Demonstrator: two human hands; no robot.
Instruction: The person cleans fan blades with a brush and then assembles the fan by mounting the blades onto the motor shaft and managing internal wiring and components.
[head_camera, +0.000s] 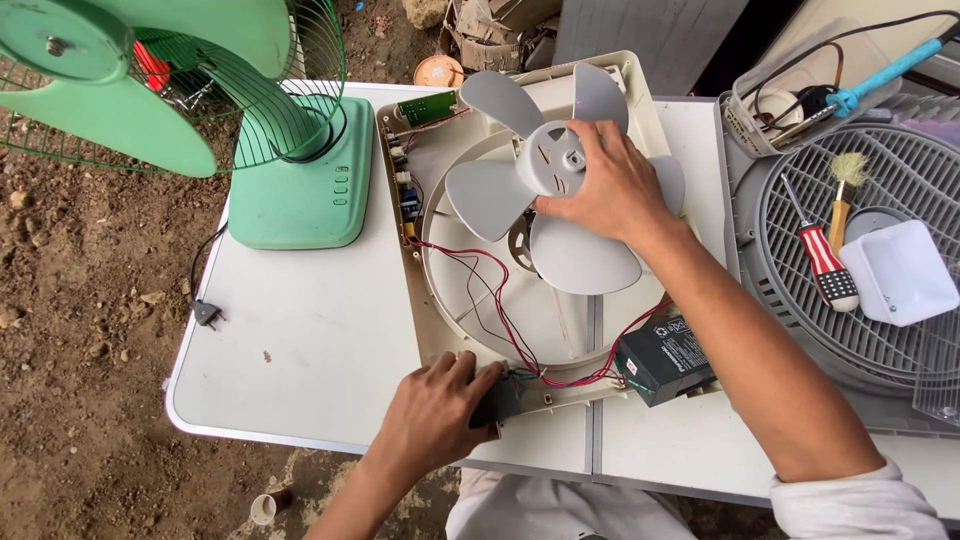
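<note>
A cream square fan housing (640, 85) lies flat on the white table (300, 340). My right hand (610, 190) rests on the grey fan blade wheel (560, 210) at its hub, fingers curled over it. My left hand (440, 410) presses on a small dark part (505, 395) at the housing's near edge. Red and black wires (500, 320) run from a circuit board (425, 108) at the far left corner across the housing to a black battery (662, 358) by my right forearm.
A green table fan (250, 120) stands at the table's far left, its plug (207, 315) hanging over the edge. On the right lies a grey grille (800, 230) with a red striped screwdriver (825, 265), a brush (845, 185), a white box (900, 272) and a blue soldering iron (885, 70). Bare dirt lies left.
</note>
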